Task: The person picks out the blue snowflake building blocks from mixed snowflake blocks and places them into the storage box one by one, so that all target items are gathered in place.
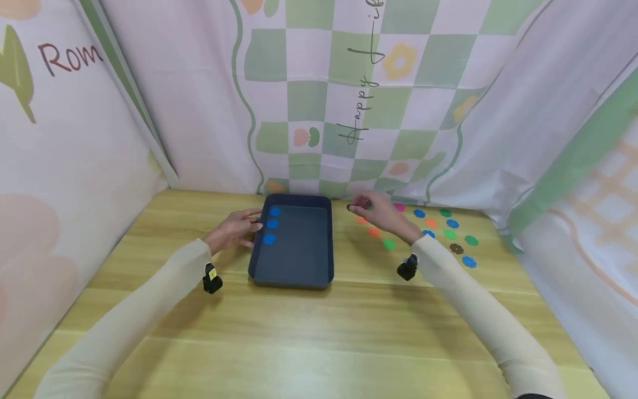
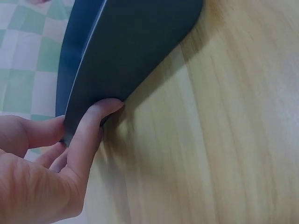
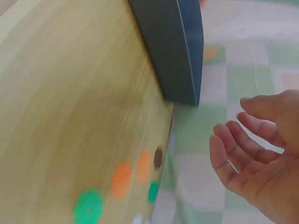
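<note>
Hanging behind tray (image 1: 299, 246) and wooden table (image 1: 299, 338), checkered curtain (image 1: 344, 100)

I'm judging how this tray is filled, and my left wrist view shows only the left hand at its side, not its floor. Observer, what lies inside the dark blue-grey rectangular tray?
Observer: Three blue flower-shaped discs lie in a line along the left side of the floor of the dark blue-grey rectangular tray, as the head view shows.
Operator: My view misses the bare right hand too. Is anything in its grip?
Observer: Nothing shows there: in the right wrist view, its thumb and loosely bent fingers stand apart with no disc between them.
</note>
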`<state>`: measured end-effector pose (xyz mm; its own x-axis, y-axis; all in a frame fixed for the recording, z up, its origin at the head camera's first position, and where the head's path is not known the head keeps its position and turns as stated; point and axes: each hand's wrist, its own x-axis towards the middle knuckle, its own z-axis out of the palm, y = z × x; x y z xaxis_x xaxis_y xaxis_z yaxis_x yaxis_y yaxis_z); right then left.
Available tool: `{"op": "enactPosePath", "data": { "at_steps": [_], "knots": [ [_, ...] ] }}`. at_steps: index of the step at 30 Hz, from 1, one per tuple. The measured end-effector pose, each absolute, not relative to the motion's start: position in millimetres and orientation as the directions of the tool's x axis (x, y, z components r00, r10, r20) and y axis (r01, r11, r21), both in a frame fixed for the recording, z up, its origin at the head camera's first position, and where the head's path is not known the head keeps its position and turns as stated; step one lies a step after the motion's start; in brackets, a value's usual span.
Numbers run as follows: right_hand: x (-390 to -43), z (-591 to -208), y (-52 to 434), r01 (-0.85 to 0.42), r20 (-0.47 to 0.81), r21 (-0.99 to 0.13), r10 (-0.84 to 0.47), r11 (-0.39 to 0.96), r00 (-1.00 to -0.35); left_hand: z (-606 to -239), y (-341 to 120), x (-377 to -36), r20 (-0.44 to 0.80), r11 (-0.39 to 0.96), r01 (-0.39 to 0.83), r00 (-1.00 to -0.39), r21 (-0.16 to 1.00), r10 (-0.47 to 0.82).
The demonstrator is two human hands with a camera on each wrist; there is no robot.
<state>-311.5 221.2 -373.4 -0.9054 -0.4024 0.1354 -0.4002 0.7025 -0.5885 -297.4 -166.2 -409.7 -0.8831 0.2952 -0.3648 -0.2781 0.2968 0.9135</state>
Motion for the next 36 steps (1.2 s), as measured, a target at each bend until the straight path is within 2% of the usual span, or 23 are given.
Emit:
{"op": "enactPosePath", "data": {
  "at_steps": [3, 9, 17, 26, 32, 36],
  "knots": [
    [-309.7, -374.8, 246.2, -0.352, 0.101, -0.588, -0.366, 0.728, -0.925, -410.8, -164.8, -298.7, -0.368, 0.283, -0.286, -0.88, 0.915, 0.301],
    [-309.2, -385.7, 295.8, -0.366, 0.104, -0.553, -0.374, 0.748, -0.922, -410.4, -159.1, -297.9, -0.369, 0.263, -0.296, -0.879, 0.918, 0.302],
    [-293.2, -393.6, 347.1, -0.267, -0.011, -0.637, -0.355, 0.723, -0.935, -411.5, -157.7, -298.8, -0.366, 0.273, -0.289, -0.881, 0.918, 0.299],
    [-271.7, -401.7, 364.6, -0.326, -0.025, -0.699, -0.477, 0.637, -0.879, -413.6, -154.6, -301.2, -0.37, 0.259, -0.3, -0.882, 0.918, 0.291],
    [-259.7, -400.4, 364.6, -0.269, -0.171, -0.723, -0.542, 0.636, -0.823, -413.5, -154.7, -301.6, -0.367, 0.273, -0.291, -0.884, 0.917, 0.288],
    [-251.8, -401.3, 360.9, -0.273, -0.241, -0.665, -0.545, 0.695, -0.803, -416.7, -153.4, -302.1, -0.365, 0.272, -0.287, -0.881, 0.918, 0.301]
  ]
}}
